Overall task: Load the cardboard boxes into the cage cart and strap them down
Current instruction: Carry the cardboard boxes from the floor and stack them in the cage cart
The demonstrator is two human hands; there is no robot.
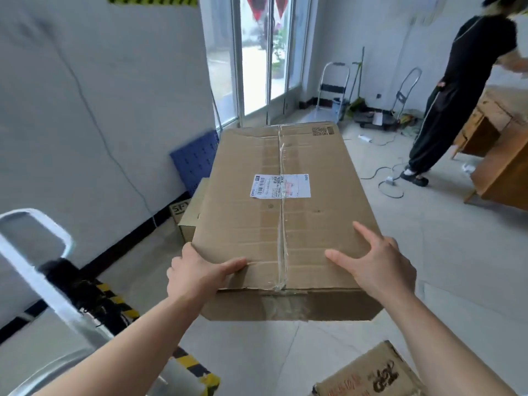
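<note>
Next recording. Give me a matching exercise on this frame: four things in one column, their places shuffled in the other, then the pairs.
Things: 1 large cardboard box; 2 shipping label; 3 blue panel; 4 step stool.
Places: A against the left wall; B near the glass door; C stuck on the box's top; D held by the left hand and right hand.
Pairs: 1-D; 2-C; 3-A; 4-B.

large box [285, 224] centre | smaller boxes [190, 221] behind-left | printed box [371, 372] front-right
</note>
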